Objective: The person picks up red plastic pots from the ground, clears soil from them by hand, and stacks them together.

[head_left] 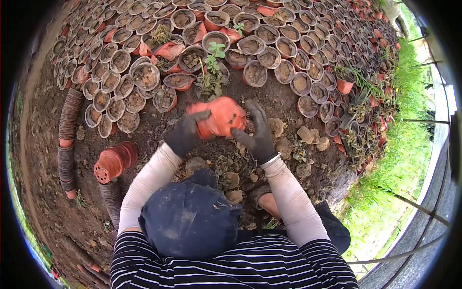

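A red plastic nursery pot (221,115), soft-walled and a little blurred, lies tipped sideways between my gloved hands. Closed round its left end is my left hand (185,131). My right hand (259,137) cups the right end, its thumb on the pot's side near some dark holes. What is inside the pot does not show. Just beyond stands a small leafy plant (210,65) among the soil-filled pots (193,58). Below my hands, lumps of soil (231,180) and wilted bits of plant lie on the ground.
Rows of soil-filled pots (255,73) spread across the far ground. Left of me are a red stack of nested pots (115,161) and a long dark stack (70,115). Grass (409,106) and a thin-barred frame (418,207) border the right side.
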Demonstrator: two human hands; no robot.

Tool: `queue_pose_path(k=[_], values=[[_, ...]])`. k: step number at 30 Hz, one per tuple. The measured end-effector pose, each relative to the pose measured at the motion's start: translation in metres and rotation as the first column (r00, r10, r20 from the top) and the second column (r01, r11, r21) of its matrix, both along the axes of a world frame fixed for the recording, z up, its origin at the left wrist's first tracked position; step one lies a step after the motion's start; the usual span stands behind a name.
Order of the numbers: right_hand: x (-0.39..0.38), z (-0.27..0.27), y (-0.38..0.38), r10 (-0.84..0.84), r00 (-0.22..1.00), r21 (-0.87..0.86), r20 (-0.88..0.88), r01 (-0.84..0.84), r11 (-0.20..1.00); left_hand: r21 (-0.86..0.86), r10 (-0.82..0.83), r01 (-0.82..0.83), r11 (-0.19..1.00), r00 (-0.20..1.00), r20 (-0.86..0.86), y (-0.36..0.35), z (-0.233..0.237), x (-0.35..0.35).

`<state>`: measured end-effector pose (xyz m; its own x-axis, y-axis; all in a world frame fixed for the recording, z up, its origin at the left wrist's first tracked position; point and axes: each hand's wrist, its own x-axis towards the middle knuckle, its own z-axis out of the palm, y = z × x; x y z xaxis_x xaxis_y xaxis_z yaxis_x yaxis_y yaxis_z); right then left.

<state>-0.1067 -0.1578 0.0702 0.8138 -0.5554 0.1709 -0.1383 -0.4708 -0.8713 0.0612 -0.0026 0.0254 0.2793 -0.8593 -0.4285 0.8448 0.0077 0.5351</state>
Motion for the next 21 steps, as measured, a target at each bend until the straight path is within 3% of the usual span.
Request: queue_pose_path(k=[4, 9, 12, 15, 18, 19, 21], values=[[-0.001, 0.020, -0.004, 0.144, 0.990, -0.197, 0.009, -0.140, 0.970, -0.073, -0.030, 0.007, 0.997, 0.947, -0.320, -0.011, 0.023, -0.022], [-0.008, 0.030, 0.000, 0.208, 0.976, -0.461, -0.070, -0.216, 0.861, -0.167, -0.181, 0.114, 0.979, 0.861, -0.475, -0.018, -0.027, -0.038], [-0.006, 0.031, -0.001, 0.116, 0.984, -0.266, -0.134, -0.148, 0.953, -0.103, -0.161, 0.130, 0.986, 0.893, -0.420, -0.018, -0.035, -0.047], [-0.010, 0.013, -0.013, 0.045, 0.972, -0.199, -0.229, -0.092, 0.976, -0.066, -0.109, 0.090, 0.994, 0.898, -0.426, -0.020, -0.006, -0.050], [-0.010, 0.028, -0.022, -0.007, 0.958, 0.018, -0.286, 0.012, 1.000, 0.050, -0.060, 0.069, 0.996, 0.984, -0.168, -0.014, -0.030, -0.043], [-0.012, 0.025, -0.024, -0.057, 0.976, 0.110, -0.212, 0.082, 0.991, 0.079, -0.062, 0.061, 0.995, 0.998, 0.005, -0.010, -0.041, -0.040], [-0.015, 0.016, -0.033, -0.067, 0.989, -0.038, -0.134, 0.063, 0.997, 0.131, -0.076, 0.033, 0.991, 0.937, 0.342, 0.003, -0.068, -0.034]])
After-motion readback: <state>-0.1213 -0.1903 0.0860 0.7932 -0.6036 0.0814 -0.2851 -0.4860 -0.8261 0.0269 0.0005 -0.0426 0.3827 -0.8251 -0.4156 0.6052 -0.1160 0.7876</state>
